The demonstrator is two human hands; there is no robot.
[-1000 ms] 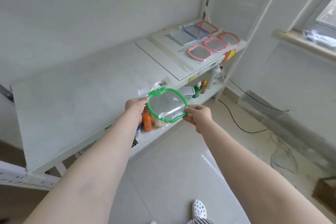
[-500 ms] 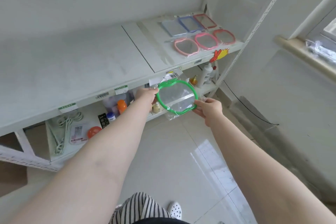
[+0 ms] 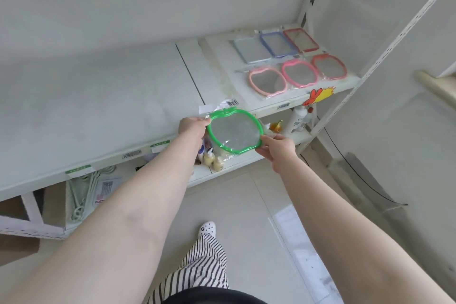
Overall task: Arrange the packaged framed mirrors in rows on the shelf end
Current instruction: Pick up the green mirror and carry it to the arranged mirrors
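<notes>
I hold a green apple-shaped mirror (image 3: pixel 234 131) in clear plastic wrap in front of the shelf's edge. My left hand (image 3: pixel 192 126) grips its left rim and my right hand (image 3: pixel 277 147) pinches its lower right rim. On the right end of the white shelf (image 3: pixel 214 76) lie two rows of packaged mirrors: a pale blue one (image 3: pixel 251 50), a blue one (image 3: pixel 277 44) and a red one (image 3: pixel 301 39) behind, then a light pink one (image 3: pixel 267 81), a pink one (image 3: pixel 299 73) and a coral one (image 3: pixel 329 66) in front.
A lower shelf (image 3: pixel 246 165) holds small bottles (image 3: pixel 214 163), a white bottle (image 3: pixel 297 117) and hangers (image 3: pixel 84 192). A perforated upright post (image 3: pixel 385 54) stands at the shelf's right end. My striped trouser leg (image 3: pixel 204 261) and shoe are on the tiled floor.
The view has shifted toward the shelf's right end, and both hands have carried the green mirror up and right, closer to the shelf edge near the laid-out mirrors.
</notes>
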